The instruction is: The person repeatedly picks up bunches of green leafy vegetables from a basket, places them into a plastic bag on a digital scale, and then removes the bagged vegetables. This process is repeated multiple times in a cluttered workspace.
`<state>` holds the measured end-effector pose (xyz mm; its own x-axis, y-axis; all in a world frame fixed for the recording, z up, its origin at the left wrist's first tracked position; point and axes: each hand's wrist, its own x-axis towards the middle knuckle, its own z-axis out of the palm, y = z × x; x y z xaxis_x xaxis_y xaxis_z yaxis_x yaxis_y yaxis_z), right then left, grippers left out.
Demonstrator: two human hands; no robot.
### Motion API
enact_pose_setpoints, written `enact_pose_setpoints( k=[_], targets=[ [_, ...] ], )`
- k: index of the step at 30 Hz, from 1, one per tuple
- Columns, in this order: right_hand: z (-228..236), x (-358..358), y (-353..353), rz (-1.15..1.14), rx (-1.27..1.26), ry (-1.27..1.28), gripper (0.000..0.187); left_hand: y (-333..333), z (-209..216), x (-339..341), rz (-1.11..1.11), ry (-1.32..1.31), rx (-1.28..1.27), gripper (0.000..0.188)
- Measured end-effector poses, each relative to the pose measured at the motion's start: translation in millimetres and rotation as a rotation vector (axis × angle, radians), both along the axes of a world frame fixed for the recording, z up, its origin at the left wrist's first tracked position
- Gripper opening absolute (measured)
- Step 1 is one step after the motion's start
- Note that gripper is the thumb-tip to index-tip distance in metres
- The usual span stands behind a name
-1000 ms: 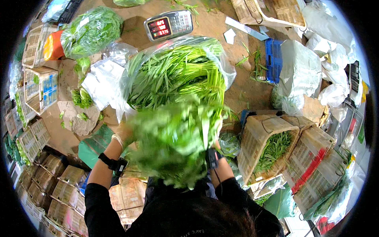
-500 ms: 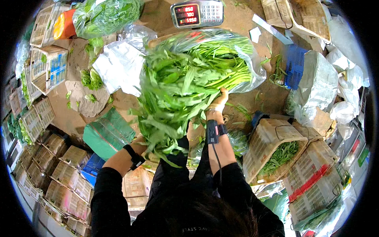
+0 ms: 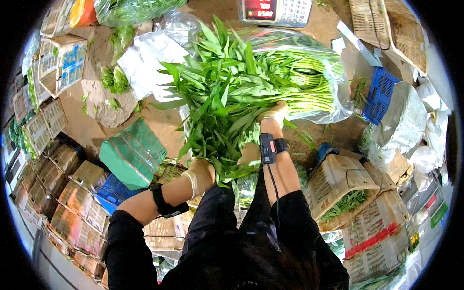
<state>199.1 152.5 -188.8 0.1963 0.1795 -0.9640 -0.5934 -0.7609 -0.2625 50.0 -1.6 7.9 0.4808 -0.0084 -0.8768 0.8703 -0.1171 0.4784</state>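
Note:
A big bunch of water spinach (image 3: 217,104), with long pointed leaves and pale green stems, lies in the middle. Its leafy end hangs toward me, while the stems point right inside a clear plastic bag (image 3: 344,92). My right hand (image 3: 274,113) is closed on the near side of the bunch, by the start of the stems, its fingertips sunk among the greens. At the lower leaves, my left hand (image 3: 200,173) is closed round the leafy end; foliage covers most of its fingers. Both hands look pale, as if in thin gloves.
Beyond the bunch is a digital scale (image 3: 275,10) with a red display. White plastic sheeting (image 3: 150,63) lies to its left. A green sack (image 3: 133,152) stands near my left arm, a crate of greens (image 3: 343,183) on my right, and a blue crate (image 3: 382,94) farther off.
The leaves, blurred and loose before, are now gathered and steadier. My left hand has come out from behind them into sight. The whole view has shifted, and the scale sits higher in it.

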Motion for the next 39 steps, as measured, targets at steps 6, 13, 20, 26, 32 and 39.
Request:
enact_pose_setpoints(
  k=[6,13,20,26,32,39],
  targets=[
    [25.8,-30.5,14.3,-0.065,0.052,-0.058,0.039,-34.9,-21.8,-33.5,0.412,0.038,0.237,0.025],
    [21.6,31.2,-36.3,0.169,-0.024,-0.054,0.044,-14.8,14.4,-60.8,0.365,0.163,0.59,0.025],
    [116.5,31.9,-30.1,1.461,0.8,-1.007,0.097,-6.3,21.8,-42.9,0.355,0.176,0.416,0.034],
    [102.6,-87.0,25.4,2.457,1.073,-0.699,0.11,12.6,25.1,-54.1,0.356,0.185,0.488,0.026],
    [89.5,-72.8,-0.4,2.73,1.152,-0.417,0.085,50.3,-2.6,-126.4,0.421,0.225,0.534,0.016],
    [69.8,-58.0,-5.8,3.013,1.315,-0.478,0.067,27.5,-43.8,-118.1,0.876,0.568,0.923,0.034]
  ],
)
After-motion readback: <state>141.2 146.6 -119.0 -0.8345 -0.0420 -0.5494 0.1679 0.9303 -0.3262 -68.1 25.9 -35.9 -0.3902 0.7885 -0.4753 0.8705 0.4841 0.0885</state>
